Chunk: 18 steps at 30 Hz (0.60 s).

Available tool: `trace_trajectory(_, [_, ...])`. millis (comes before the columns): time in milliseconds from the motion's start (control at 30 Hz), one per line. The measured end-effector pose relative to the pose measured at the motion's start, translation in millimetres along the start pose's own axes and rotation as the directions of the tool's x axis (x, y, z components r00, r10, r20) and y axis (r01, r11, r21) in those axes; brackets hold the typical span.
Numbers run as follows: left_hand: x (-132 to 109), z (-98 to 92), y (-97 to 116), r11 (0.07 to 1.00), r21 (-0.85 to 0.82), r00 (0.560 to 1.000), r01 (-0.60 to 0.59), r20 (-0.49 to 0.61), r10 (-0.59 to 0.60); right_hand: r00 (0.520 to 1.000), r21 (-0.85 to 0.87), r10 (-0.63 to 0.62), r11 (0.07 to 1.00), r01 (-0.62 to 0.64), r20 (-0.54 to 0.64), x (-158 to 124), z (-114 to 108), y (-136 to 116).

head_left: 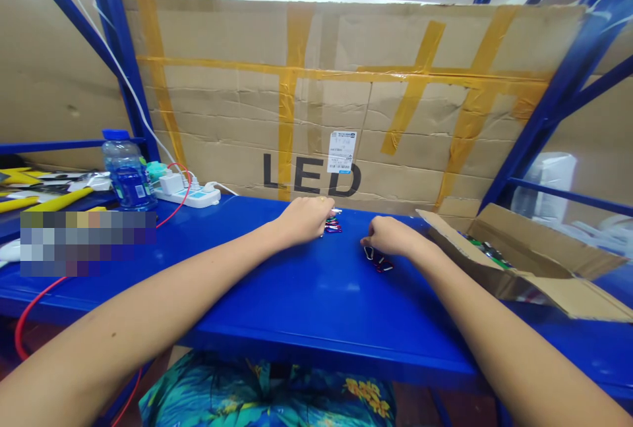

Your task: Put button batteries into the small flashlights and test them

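Observation:
On the blue table [297,295], my left hand [307,219] is closed beside a small cluster of colourful metal clips [333,225] near the back edge. Its fingertips are mostly hidden, so what it grips cannot be made out. To the right, my right hand [388,236] is closed with its fingers bent down, over a second small group of dark red and silver metal clips [380,261]. Its fingertips touch or nearly touch that group; whether a piece is pinched is too small to tell. The two hands are apart.
An open cardboard box [524,249] holding small colourful pieces stands at the right. At the left are a blue-capped bottle [128,173], a white power strip [192,196], a red cable [37,305] and yellow-handled items [62,199]. A large cardboard sheet [222,117] rises behind.

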State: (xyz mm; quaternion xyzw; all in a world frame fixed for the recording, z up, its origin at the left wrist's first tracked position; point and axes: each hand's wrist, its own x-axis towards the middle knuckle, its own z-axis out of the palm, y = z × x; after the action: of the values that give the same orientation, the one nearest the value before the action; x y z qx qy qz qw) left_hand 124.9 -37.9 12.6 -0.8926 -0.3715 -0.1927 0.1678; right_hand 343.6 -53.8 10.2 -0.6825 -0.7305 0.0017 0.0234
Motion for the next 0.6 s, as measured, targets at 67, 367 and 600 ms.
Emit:
trace_trajectory(67, [0.1, 0.2, 0.3, 1.000, -0.010, 1.000, 0.004, 0.010, -0.004, 0.999, -0.026, 0.012, 1.000, -0.011, 0.045, 1.7, 2.6, 0.4])
trace_trajectory(367, [-0.5, -1.5, 4.8, 1.000, -0.031, 1.000, 0.001, 0.012, 0.000, 0.996, -0.029, -0.040, 0.999, 0.043, 0.077, 3.1, 6.0, -1.3])
trace_trajectory(600, [-1.4, -3.2, 6.5, 0.998, -0.062, 1.000, 0.009, 0.030, -0.007, 0.976, 0.169, -0.216, 0.963, 0.211, 0.011, 2.7, 13.0, -15.3])
